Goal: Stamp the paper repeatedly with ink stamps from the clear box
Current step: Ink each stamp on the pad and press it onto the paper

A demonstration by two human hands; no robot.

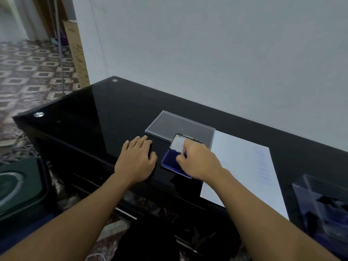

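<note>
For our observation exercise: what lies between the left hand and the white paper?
Head view: the open blue ink pad sits between the left hand and the paper, with the right hand pinching a stamp onto it.

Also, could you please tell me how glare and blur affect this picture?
Head view: the glossy black table mirrors the pale wall; the clear box at the right edge is blurred; the right hand mostly hides the stamp.
</note>
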